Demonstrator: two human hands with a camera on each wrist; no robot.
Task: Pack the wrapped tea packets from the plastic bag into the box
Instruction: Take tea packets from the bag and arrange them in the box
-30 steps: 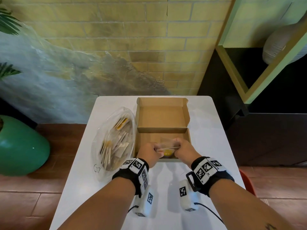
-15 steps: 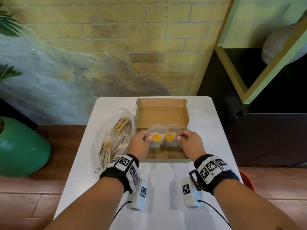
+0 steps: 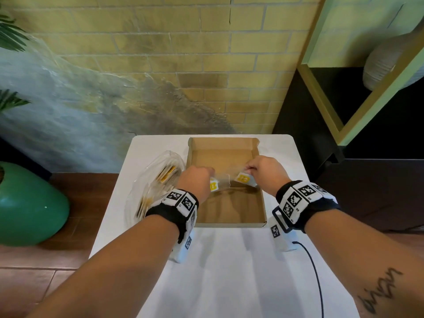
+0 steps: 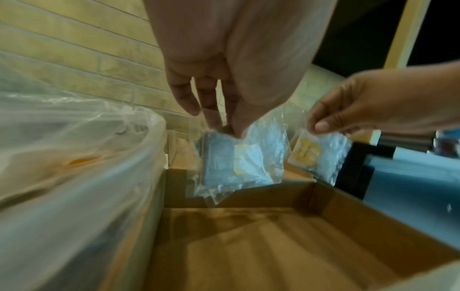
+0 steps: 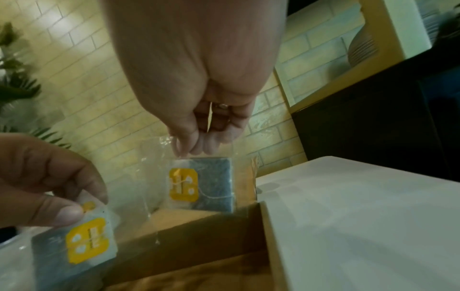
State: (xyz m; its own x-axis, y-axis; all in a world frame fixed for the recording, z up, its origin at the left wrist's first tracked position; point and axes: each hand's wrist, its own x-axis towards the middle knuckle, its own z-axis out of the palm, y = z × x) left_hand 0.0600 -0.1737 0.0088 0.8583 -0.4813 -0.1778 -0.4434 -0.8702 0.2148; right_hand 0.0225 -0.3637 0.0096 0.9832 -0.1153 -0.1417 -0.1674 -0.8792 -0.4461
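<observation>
An open brown cardboard box (image 3: 229,210) sits mid-table, its lid standing up at the back. Left of it lies the clear plastic bag (image 3: 156,187) with several wrapped tea packets inside. My left hand (image 3: 210,177) hovers above the box's left side and pinches the top edge of a clear-wrapped tea packet (image 3: 214,185) with a yellow tag. My right hand (image 3: 249,168) pinches a second packet (image 3: 244,179) over the box's right side. Both packets hang free: the left one (image 4: 239,163) and the right one (image 5: 201,183). The box floor (image 4: 273,246) looks bare.
The white table (image 3: 229,271) has bare surface in front of the box and to its right (image 5: 361,216). A brick wall stands behind. A green vase (image 3: 27,203) sits on the floor at left, a dark shelf unit (image 3: 367,157) at right.
Both hands rose from the box's front edge toward its back. The two packets, held together a second ago, are now pulled apart, one in each hand.
</observation>
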